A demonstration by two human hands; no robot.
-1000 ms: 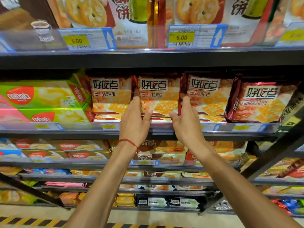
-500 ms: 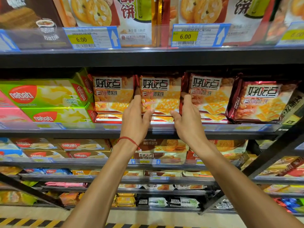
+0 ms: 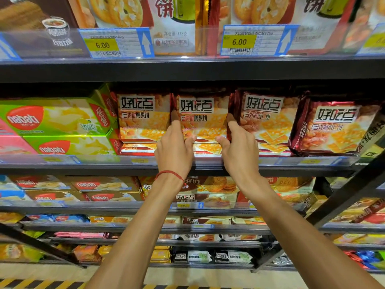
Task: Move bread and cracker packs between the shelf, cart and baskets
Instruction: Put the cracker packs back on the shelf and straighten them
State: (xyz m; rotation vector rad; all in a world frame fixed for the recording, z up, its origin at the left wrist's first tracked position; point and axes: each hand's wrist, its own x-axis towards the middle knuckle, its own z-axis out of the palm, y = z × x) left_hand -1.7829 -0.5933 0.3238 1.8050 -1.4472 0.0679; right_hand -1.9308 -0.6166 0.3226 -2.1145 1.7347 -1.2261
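Observation:
An orange cracker pack (image 3: 203, 116) with a red foil edge stands upright on the middle shelf (image 3: 187, 163), on top of another flat pack. My left hand (image 3: 174, 152) grips its left edge, fingers behind it and thumb on the front. My right hand (image 3: 239, 152) grips its right edge the same way. Similar packs stand tight against it on both sides: one to the left (image 3: 143, 117) and darker red ones to the right (image 3: 265, 119).
Green Nabati wafer boxes (image 3: 56, 119) fill the shelf's left end. Cookie bags and price tags (image 3: 239, 41) line the shelf above. Lower shelves hold more snack packs. A dark diagonal shelf brace (image 3: 345, 195) runs at the right. Hazard-striped floor tape lies below.
Both hands have stayed on the sides of the middle cracker pack. The view has shifted slightly; the pack has hardly moved.

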